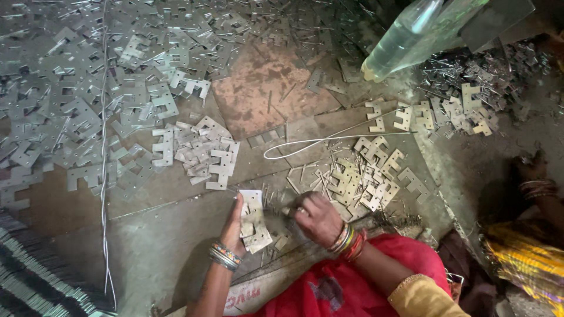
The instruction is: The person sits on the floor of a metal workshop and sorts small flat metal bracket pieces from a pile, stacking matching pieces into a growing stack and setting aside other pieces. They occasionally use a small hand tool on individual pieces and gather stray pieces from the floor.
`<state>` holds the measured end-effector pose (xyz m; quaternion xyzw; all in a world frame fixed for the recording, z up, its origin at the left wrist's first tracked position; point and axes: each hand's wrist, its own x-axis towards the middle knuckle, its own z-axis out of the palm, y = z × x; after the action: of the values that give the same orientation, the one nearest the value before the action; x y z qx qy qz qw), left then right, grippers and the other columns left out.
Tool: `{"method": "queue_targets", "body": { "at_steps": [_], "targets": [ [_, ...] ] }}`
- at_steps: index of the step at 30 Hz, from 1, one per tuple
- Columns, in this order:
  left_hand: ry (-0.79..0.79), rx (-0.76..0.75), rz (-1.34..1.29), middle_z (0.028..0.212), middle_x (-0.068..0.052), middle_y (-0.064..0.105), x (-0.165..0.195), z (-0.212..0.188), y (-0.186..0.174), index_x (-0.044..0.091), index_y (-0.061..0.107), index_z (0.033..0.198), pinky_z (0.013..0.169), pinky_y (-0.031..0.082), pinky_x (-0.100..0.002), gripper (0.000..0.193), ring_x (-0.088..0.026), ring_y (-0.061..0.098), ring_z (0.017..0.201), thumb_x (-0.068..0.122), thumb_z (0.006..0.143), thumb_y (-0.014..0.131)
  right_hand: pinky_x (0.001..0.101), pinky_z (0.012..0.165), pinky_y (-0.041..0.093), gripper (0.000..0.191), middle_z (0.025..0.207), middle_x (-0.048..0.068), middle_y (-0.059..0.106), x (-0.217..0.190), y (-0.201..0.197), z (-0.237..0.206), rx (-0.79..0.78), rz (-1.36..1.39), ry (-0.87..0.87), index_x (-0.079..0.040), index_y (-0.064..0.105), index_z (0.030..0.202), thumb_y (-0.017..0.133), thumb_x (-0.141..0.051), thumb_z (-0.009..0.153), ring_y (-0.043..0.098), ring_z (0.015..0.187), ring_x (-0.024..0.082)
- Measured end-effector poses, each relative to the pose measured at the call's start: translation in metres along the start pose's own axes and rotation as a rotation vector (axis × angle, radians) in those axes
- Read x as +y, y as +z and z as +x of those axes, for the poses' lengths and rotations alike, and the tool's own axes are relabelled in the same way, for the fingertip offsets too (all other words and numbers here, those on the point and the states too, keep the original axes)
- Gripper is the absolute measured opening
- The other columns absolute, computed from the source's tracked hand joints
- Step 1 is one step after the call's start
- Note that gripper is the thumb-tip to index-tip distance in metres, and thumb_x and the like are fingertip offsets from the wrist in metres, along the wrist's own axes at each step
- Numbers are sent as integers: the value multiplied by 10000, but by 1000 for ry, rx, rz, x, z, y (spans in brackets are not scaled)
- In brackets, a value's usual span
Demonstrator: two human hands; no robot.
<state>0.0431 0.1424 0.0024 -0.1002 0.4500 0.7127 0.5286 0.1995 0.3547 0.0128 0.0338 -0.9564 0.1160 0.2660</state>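
Observation:
My left hand [234, 226] holds a small stack of flat notched metal plates [254, 220] upright above the floor. My right hand [317, 218] is closed low beside it, its fingers down among thin metal pins [305, 176] scattered on the floor; what it pinches is too small to tell. Both wrists wear coloured bangles. A loose heap of the same plates [364, 176] lies just beyond my right hand, and another small heap [205, 155] lies beyond my left hand.
A big spread of metal plates [88, 88] covers the floor at upper left. A bent wire loop [305, 144] lies mid-floor. A clear plastic bottle [405, 38] hangs at top right. Another person's hand [531, 170] and yellow clothing are at right. Stacked strips [35, 282] fill the lower left.

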Motion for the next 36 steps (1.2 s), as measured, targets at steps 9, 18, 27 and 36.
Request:
{"method": "queue_targets", "body": {
  "at_steps": [9, 18, 27, 36],
  "targets": [
    [-103, -212, -106, 853, -104, 750, -17, 14, -5, 60, 707, 1024, 699, 624, -398, 1018, -231, 738, 709, 967, 808, 298, 520, 808, 581, 521, 1020, 219, 743, 123, -18, -1, -500, -416, 1199, -47, 641, 1164, 701, -493, 902, 724, 975, 410],
    [-9, -91, -80, 841, -80, 748, -6, 1, 8, 91, 706, 1065, 713, 622, -420, 912, -218, 726, 719, 889, 822, 337, 474, 957, 568, 529, 1118, 245, 754, 127, -16, 1, -324, -110, 1348, -44, 776, 1062, 855, -427, 705, 719, 1070, 403],
    [-4, -175, -244, 838, -110, 759, -7, 6, -2, 76, 703, 1014, 705, 630, -408, 864, -244, 744, 717, 860, 819, 394, 449, 796, 587, 522, 947, 196, 762, 127, -6, 1, -87, 24, 1198, -5, 670, 1075, 903, -160, 634, 739, 874, 345],
    [333, -185, -59, 1106, -95, 751, -22, 23, -21, 47, 642, 1246, 885, 597, -401, 511, -220, 737, 974, 61, 756, 786, 338, 632, 615, 386, 992, 139, 770, 101, -13, 5, -145, 758, 1297, 9, 697, 1147, 762, -8, 768, 734, 756, 189]
  ]
}}
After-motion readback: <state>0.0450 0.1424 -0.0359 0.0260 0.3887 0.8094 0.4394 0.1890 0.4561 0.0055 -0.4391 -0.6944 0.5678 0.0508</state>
